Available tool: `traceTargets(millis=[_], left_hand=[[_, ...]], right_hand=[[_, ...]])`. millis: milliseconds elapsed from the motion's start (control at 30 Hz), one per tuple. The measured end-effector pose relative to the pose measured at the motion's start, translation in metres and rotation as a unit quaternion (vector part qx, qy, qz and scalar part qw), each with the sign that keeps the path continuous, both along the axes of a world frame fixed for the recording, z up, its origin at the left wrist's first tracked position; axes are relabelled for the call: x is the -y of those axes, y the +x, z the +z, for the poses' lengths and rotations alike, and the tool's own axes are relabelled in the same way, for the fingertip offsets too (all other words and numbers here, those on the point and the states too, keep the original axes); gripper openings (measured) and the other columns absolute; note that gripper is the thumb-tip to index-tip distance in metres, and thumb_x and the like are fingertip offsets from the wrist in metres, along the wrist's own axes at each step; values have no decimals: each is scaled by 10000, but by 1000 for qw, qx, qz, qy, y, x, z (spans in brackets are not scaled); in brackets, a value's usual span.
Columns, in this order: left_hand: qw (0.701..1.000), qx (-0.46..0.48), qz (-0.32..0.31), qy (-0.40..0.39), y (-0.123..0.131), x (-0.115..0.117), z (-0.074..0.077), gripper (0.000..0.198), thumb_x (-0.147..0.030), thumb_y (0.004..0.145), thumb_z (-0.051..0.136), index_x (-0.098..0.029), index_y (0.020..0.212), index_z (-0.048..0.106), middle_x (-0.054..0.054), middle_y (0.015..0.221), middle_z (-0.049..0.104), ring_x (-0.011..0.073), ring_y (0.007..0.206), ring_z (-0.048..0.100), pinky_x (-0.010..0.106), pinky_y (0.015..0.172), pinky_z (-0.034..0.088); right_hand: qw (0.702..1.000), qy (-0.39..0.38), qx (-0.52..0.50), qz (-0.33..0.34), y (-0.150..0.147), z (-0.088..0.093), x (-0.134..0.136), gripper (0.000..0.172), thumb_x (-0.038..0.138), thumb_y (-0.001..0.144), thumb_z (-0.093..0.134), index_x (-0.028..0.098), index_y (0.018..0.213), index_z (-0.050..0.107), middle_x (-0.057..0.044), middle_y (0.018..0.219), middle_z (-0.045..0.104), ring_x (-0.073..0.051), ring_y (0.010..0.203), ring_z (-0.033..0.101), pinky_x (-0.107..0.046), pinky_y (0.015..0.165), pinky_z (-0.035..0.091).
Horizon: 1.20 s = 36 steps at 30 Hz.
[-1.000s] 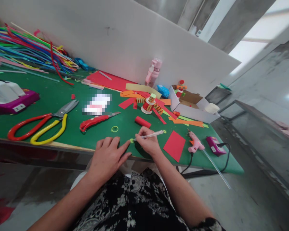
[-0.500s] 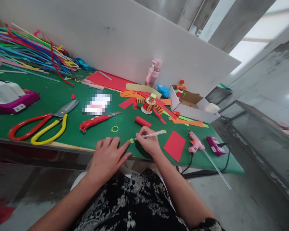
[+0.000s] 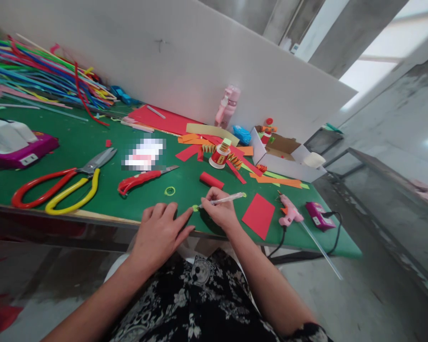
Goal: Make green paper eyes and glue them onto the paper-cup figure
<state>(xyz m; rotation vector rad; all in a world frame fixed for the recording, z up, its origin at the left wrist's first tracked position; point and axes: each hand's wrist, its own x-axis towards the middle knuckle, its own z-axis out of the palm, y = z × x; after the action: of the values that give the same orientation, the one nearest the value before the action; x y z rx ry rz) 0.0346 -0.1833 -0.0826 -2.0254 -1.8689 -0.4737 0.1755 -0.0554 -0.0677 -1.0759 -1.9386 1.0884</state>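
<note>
**Pen tip creeps, little else stirs**

The right hand is inching: over the last second its knuckles have lifted a touch up the bench and then settled back, the clear pen rocking with it. The pen's far end rose slightly half a second ago and has dipped again now. Its tip is working at the small yellow-green piece, shifting only a hair against it. The left hand has nudged barely at all, its fingers pressed beside that piece throughout.
</note>
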Motion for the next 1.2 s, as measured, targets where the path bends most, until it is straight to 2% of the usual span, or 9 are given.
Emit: traceTargets(millis=[933, 1200], left_hand=[[1000, 4, 0, -14, 1, 0, 0, 355, -434, 954, 515, -287, 1236, 674, 116, 1029, 626, 288, 912, 504, 408, 748, 372], [1000, 7, 0, -16, 1, 1, 2, 355, -429, 957, 513, -285, 1238, 673, 117, 1031, 629, 286, 910, 508, 411, 750, 379]], right_hand=[[1000, 10, -3, 2, -1, 3, 2, 216, 362, 692, 559, 242, 570, 427, 68, 478, 402, -102, 457, 347, -244, 462, 279], [1000, -2, 6, 2, -2, 4, 3, 210, 323, 696, 570, 235, 568, 429, 74, 471, 403, -95, 457, 349, -230, 458, 283]])
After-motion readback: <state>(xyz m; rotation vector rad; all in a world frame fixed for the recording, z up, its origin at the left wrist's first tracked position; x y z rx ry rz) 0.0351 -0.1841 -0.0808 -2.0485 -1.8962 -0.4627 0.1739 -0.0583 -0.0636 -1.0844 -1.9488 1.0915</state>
